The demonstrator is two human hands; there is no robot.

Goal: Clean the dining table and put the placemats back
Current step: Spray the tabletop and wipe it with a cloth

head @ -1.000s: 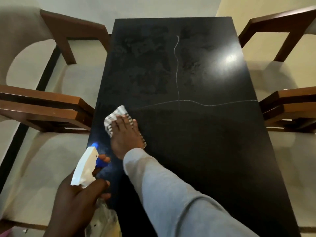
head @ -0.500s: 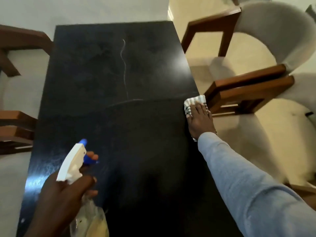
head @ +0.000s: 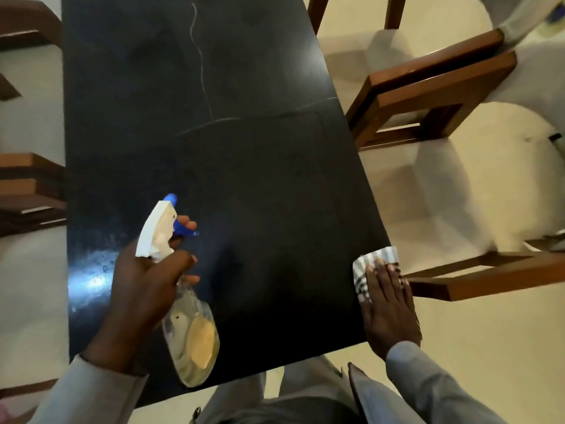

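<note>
A long black dining table (head: 244,185) runs away from me, with a thin pale streak line across its middle. My left hand (head: 143,289) grips a clear spray bottle (head: 189,332) with a white and blue trigger head, held over the table's near left part. My right hand (head: 388,304) lies flat on a striped white and grey cloth (head: 371,266), pressing it on the table's near right edge. No placemats are in view.
Wooden chairs with pale cushions stand on both sides: one chair (head: 428,96) at the right middle, another chair (head: 489,276) close to my right hand, and chair frames (head: 27,191) at the left. The floor is pale tile.
My right hand slid the cloth from the table's left side across to the right edge, then back toward me along that edge. The spray bottle stayed in my left hand.
</note>
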